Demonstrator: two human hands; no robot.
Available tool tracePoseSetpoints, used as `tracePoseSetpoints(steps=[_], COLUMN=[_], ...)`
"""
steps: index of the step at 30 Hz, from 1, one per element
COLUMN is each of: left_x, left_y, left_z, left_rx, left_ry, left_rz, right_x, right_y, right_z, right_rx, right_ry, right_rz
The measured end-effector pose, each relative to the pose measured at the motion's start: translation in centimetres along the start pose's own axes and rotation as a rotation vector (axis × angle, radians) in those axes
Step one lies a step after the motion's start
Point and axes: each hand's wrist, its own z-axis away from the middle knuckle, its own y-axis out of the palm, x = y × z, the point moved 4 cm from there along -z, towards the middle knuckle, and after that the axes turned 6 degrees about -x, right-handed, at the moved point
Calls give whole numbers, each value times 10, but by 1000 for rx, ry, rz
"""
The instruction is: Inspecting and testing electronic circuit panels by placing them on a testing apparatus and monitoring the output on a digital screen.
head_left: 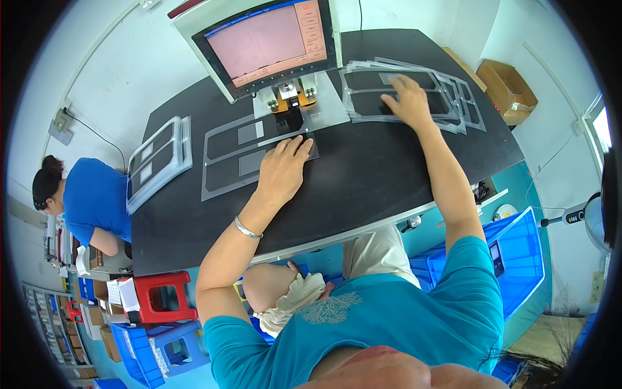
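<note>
My left hand [283, 167] lies palm down with its fingers stretched out on the right end of a clear, dark-windowed sheet [223, 170]. That sheet is flat on the black table, and its upper right part reaches under the small yellow-and-metal fixture [293, 102] below the monitor. Over to the right, my right hand [411, 104] rests with thumb and fingers apart on a loose stack of similar sheets [364, 102]. The sheets in that stack are fanned unevenly. Whether my right fingertips grip an edge is not shown; they look spread.
A tilted monitor [265, 42] stands at the table's back. Another sheet stack [159, 162] lies at the left edge of the black table [363, 188], beside a person in blue [97, 198]. Also around are a cardboard box [508, 91], a red stool [162, 298] and a blue bin [518, 259].
</note>
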Motion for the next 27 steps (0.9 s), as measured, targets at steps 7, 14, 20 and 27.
tracePoseSetpoints(steps=[7, 14, 20, 27], left_x=[-3, -3, -4, 8], left_y=[-2, -3, -9, -2], left_z=[4, 3, 3, 6], left_rx=[33, 48, 57, 122], left_ry=[2, -7, -22, -39], left_rz=[12, 25, 55, 79], right_x=[-24, -41, -41, -41], right_y=[7, 9, 10, 9], right_z=[3, 4, 4, 4], right_rx=[298, 282, 282, 293], right_ry=[158, 189, 194, 196], right_rz=[92, 100, 104, 108])
